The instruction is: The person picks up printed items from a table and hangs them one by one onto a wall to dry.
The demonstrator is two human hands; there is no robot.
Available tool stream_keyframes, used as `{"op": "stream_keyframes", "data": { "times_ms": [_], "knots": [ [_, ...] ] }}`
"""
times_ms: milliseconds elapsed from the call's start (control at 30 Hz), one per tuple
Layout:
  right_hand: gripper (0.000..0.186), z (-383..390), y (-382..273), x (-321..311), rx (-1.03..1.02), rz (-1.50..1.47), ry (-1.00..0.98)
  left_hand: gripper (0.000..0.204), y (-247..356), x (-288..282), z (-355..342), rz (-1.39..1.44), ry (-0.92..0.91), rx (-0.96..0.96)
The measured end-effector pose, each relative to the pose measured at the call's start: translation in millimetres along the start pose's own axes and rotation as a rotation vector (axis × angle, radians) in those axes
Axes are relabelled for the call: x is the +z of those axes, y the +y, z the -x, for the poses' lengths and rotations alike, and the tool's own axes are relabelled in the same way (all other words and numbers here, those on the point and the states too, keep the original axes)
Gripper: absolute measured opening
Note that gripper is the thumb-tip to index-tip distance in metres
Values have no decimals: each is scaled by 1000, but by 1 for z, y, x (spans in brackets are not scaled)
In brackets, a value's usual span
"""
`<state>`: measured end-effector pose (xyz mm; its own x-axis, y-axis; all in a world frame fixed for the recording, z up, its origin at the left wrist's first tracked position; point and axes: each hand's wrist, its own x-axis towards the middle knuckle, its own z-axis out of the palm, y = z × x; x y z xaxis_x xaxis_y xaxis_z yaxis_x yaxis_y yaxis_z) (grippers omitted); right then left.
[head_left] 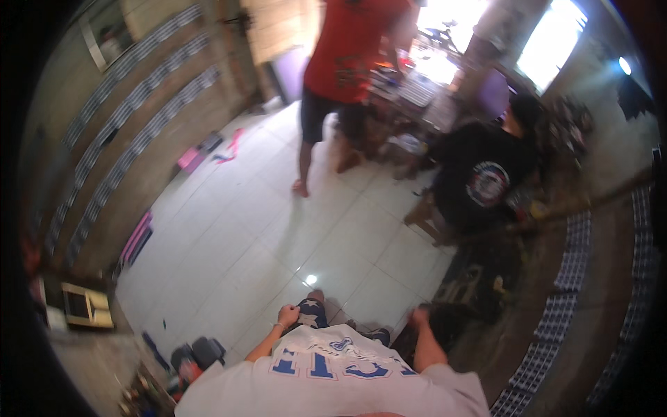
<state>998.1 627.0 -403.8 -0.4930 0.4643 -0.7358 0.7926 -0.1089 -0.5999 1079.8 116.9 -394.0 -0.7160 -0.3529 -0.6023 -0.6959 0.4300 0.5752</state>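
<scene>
A: Floor?
B: Pale glossy tile floor (229, 236), striped walls, bright windows; two other people by a cluttered table (410, 90).
A: Hands?
B: Left hand (286, 316) curled, resting on patterned shorts (313, 316). Right hand (419, 317) blurred beside dark clutter (479, 278); grip unclear.

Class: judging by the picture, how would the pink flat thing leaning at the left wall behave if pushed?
The pink panel looks thin and flat, so probably light. It leans on the wall, so a push might tip it. The glossy tiled floor may let it slide.
</scene>
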Motion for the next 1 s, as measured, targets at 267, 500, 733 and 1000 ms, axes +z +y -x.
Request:
{"op": "stream_keyframes", "data": {
  "times_ms": [267,500,733,1000],
  "knots": [
    [19,-36,-195,83,-211,-89,-10,41,47,-8,-138,-367,-261,-139],
    [18,-67,-137,167,198,40,-166,26,193,-58,-287,-35,-258,92],
    [22,-106,-214,190,191,-78,-106,26,361,-80,-358,303,-228,-94],
    [21,-192,-370,223,197,25,-160,25,401,-32,-424,321,-348,-269]
  ]
}}
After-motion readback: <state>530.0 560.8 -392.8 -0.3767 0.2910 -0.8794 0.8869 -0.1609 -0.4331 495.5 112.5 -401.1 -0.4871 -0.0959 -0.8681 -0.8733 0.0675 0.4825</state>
